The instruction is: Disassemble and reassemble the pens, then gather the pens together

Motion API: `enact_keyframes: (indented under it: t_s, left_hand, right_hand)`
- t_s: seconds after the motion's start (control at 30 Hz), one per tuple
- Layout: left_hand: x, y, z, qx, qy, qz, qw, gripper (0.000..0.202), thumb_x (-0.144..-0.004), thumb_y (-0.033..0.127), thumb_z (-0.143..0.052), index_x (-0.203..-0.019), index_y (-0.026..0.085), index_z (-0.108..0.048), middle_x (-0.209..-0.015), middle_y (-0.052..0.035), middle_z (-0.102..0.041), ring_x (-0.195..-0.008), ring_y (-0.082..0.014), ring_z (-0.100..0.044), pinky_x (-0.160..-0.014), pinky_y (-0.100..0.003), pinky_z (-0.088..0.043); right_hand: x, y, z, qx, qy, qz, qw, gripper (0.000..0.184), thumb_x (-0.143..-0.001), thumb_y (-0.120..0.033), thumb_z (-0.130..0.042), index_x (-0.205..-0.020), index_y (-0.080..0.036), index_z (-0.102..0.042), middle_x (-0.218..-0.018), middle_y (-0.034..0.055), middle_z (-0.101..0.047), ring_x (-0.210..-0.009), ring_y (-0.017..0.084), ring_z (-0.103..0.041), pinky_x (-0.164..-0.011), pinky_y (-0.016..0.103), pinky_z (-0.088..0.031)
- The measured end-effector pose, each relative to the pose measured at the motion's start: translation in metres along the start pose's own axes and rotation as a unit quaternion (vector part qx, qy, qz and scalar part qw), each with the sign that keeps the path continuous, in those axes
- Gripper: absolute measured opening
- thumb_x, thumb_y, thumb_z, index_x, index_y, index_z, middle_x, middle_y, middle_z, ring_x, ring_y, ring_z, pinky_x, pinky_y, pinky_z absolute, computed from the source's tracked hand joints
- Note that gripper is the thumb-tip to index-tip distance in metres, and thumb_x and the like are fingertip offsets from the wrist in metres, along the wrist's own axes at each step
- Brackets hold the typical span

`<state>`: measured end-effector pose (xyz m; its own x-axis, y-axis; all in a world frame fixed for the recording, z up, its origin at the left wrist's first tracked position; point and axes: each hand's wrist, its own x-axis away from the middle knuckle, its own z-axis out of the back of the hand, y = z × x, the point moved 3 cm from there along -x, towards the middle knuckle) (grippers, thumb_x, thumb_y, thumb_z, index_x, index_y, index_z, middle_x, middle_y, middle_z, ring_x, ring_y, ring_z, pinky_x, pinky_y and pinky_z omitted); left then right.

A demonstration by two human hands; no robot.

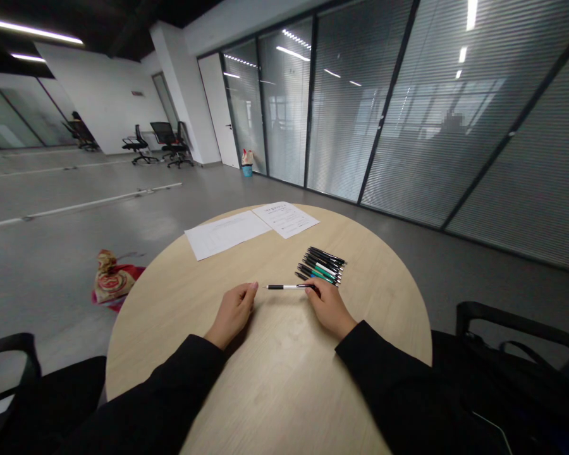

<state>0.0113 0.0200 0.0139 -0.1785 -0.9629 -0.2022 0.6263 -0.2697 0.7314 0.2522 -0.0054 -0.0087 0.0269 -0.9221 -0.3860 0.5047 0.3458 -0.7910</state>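
Observation:
My right hand (329, 309) rests on the round wooden table (275, 366) and pinches the right end of a white and black pen (287, 287), which lies level and points left. My left hand (233, 313) lies on the table with its fingers curled together, the fingertips close to the pen's tip but apart from it; nothing shows in it. Just behind my right hand lies a row of several pens (321, 265), black, white and green, side by side.
Two white paper sheets (249, 227) lie at the table's far edge. Black chairs stand at my left (23, 379) and right (512, 354). A red and beige bag (111, 278) sits on the floor to the left. A glass wall runs along the right.

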Motion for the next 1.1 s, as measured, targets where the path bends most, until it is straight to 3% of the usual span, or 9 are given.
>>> enact_keyframes:
  t_s: [0.1,0.23,0.37,0.83,1.1]
  left_hand:
    - [-0.0006,0.0026,0.0037,-0.135,-0.002,-0.040,0.990,0.047,-0.096,0.048,-0.036,-0.059,0.020,-0.043,-0.061,-0.0012,-0.050,-0.057,-0.0153,-0.046,-0.059,-0.029,-0.031]
    - [-0.0005,0.0048,0.0035,-0.291,-0.040,-0.085,0.952,0.042,-0.096,0.038,-0.038,-0.063,0.018,-0.054,-0.073,-0.0068,-0.058,-0.067,-0.0186,-0.052,-0.066,-0.032,-0.035]
    - [0.0011,0.0040,-0.0009,-0.362,-0.074,-0.112,0.923,0.036,-0.095,0.033,-0.041,-0.068,0.017,-0.059,-0.082,-0.0110,-0.060,-0.077,-0.0227,-0.055,-0.072,-0.035,-0.038]
    - [0.0031,0.0010,-0.0048,-0.240,-0.086,-0.125,0.959,0.014,-0.087,0.029,-0.051,-0.080,0.019,-0.056,-0.088,-0.0088,-0.056,-0.081,-0.0231,-0.052,-0.073,-0.035,-0.040]
    - [0.0031,0.0017,-0.0054,-0.258,-0.107,-0.136,0.950,0.034,-0.094,0.040,-0.047,-0.070,0.018,-0.059,-0.088,-0.0099,-0.056,-0.083,-0.0231,-0.053,-0.076,-0.036,-0.040]
  right_hand:
    - [-0.0002,0.0011,0.0004,0.005,0.008,-0.007,1.000,0.018,-0.091,-0.020,-0.050,-0.096,-0.018,-0.068,-0.087,0.0046,-0.067,-0.079,0.019,-0.059,-0.074,0.029,-0.043]
    - [-0.0005,0.0005,0.0015,0.009,0.013,-0.015,1.000,0.018,-0.090,-0.021,-0.050,-0.094,-0.018,-0.068,-0.086,0.0040,-0.067,-0.079,0.018,-0.059,-0.075,0.029,-0.043]
    - [-0.0007,0.0001,0.0020,0.008,0.016,-0.019,1.000,0.018,-0.090,-0.020,-0.050,-0.094,-0.018,-0.067,-0.090,0.0046,-0.068,-0.083,0.019,-0.060,-0.077,0.029,-0.043]
    - [-0.0003,-0.0008,0.0016,0.007,0.004,-0.019,1.000,0.018,-0.091,-0.021,-0.050,-0.095,-0.017,-0.068,-0.087,0.0047,-0.067,-0.077,0.018,-0.058,-0.073,0.029,-0.042]
    - [-0.0010,-0.0011,0.0011,0.004,0.000,-0.017,1.000,0.018,-0.091,-0.022,-0.051,-0.094,-0.017,-0.068,-0.086,0.0044,-0.067,-0.078,0.018,-0.058,-0.073,0.029,-0.042]
